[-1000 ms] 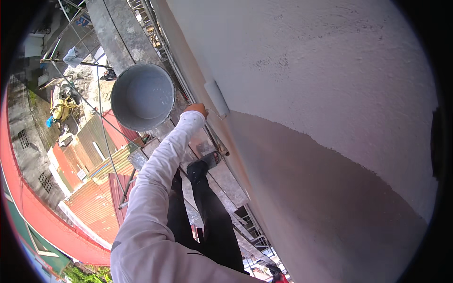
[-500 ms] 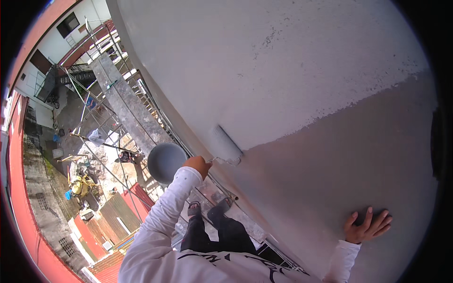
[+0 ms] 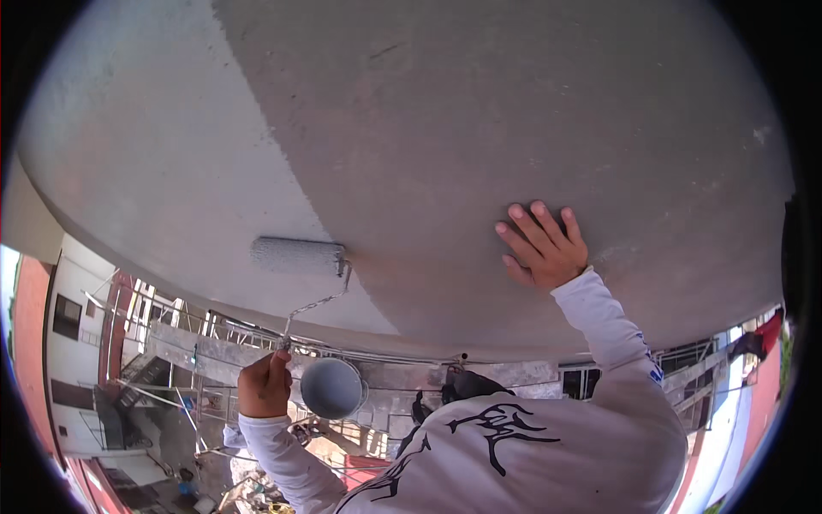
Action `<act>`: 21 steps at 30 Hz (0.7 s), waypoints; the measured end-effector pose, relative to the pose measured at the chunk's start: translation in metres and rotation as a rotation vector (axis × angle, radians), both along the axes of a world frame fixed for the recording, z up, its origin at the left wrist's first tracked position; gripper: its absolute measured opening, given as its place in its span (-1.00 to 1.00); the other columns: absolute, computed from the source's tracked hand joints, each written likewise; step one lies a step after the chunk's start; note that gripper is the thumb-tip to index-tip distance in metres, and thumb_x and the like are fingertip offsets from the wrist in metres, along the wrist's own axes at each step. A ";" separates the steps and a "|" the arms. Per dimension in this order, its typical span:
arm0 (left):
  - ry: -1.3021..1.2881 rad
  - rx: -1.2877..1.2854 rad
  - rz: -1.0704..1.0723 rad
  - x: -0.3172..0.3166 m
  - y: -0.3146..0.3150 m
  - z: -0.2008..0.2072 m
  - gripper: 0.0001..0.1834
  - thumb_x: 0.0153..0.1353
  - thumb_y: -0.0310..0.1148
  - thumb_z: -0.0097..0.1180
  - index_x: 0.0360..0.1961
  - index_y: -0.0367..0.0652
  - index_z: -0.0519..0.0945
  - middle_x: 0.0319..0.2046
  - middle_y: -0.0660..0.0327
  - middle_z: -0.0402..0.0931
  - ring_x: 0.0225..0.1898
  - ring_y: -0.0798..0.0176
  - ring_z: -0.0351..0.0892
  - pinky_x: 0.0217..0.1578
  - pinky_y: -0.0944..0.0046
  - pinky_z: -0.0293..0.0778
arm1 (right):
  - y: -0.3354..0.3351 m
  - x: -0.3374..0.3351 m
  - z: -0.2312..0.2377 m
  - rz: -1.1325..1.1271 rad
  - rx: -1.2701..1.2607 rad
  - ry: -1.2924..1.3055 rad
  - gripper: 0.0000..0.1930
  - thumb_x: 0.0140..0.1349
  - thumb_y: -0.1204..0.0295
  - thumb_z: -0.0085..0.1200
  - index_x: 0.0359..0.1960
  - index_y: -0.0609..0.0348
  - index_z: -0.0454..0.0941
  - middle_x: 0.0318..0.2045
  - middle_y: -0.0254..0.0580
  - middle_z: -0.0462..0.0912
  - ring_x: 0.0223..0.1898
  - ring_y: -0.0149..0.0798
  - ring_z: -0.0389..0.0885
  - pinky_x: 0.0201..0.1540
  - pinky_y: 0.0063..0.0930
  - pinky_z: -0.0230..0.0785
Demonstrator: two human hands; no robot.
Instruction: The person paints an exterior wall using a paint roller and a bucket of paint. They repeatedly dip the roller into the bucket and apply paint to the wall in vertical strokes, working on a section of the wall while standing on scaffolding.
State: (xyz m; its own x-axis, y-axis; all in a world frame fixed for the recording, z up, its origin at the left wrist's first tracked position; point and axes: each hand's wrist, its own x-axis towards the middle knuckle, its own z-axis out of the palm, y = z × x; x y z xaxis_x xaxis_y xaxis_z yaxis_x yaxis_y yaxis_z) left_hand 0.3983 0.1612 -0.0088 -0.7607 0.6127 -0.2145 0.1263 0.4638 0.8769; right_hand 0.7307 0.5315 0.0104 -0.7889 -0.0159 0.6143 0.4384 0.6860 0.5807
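Note:
My left hand (image 3: 264, 384) is closed around the handle end of a paint roller (image 3: 298, 256). A bent wire frame runs up from my fist to its fuzzy grey sleeve, which lies against the wall (image 3: 445, 146). Light grey paint (image 3: 163, 171) covers the wall's left part, and a ragged slanting edge parts it from the darker grey on the right. The sleeve's right end is close to that edge. Spread flat on the darker surface is my right hand (image 3: 552, 248), holding nothing. Below the roller, beside my left hand, sits a round grey bucket (image 3: 331, 388).
Scaffold planks (image 3: 402, 383) run along the foot of the wall, with my dark-trousered legs over them. Metal scaffold poles (image 3: 163, 396) stand at the left above a yard far below. A white building (image 3: 81, 343) rises beyond. Something red and dark (image 3: 758, 338) shows at the far right.
The whole view has turned, and the wall now spans its upper part. My left hand still grips the roller, its sleeve still on the wall. My right hand stays spread on the wall.

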 end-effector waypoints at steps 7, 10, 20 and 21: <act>0.433 -0.164 -0.045 -0.007 -0.001 0.073 -0.46 0.35 -0.10 0.25 0.21 -0.25 0.56 -0.15 0.25 0.77 -0.25 0.12 0.78 -0.23 0.27 0.72 | 0.010 -0.013 -0.007 -0.088 -0.120 0.410 -0.24 0.37 -0.02 0.04 0.60 -0.46 0.10 0.65 -0.36 -0.02 0.65 -0.17 -0.11 0.62 0.16 -0.46; 0.992 -0.018 -0.305 -0.020 -0.004 0.095 -0.62 0.42 -0.15 0.13 0.03 -0.27 0.61 -0.15 0.17 0.73 -0.22 0.14 0.75 -0.24 0.23 0.71 | 0.009 0.007 -0.009 -0.098 -0.078 0.466 -0.23 0.36 -0.04 0.03 0.60 -0.42 0.09 0.65 -0.37 -0.02 0.65 -0.20 -0.11 0.63 0.13 -0.52; 0.460 0.456 0.274 -0.004 0.027 0.206 -0.51 0.51 0.13 0.05 -0.09 -0.14 0.62 -0.65 0.49 0.26 -0.77 0.63 0.08 -0.78 0.51 -0.05 | 0.004 -0.042 0.006 0.005 -0.085 0.519 -0.28 0.35 0.04 0.06 0.56 -0.31 0.25 0.59 -0.35 0.18 0.62 -0.20 0.04 0.61 0.10 -0.36; 0.340 0.554 0.230 -0.009 0.037 0.216 -0.53 0.53 0.09 0.04 -0.09 -0.15 0.62 -0.65 0.48 0.27 -0.77 0.62 0.11 -0.78 0.49 -0.05 | 0.002 -0.043 0.009 -0.035 -0.069 0.526 -0.32 0.36 0.05 0.02 0.54 -0.31 0.29 0.57 -0.36 0.24 0.60 -0.19 0.10 0.61 0.11 -0.33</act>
State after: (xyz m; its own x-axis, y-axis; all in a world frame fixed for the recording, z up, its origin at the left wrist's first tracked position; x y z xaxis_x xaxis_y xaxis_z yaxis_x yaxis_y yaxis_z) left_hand 0.3897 0.1985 0.2069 -0.8540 0.3785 0.3569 0.3881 0.0068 0.9216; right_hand 0.6878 0.5337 0.0199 -0.3730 0.0595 0.9259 0.6817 0.6946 0.2300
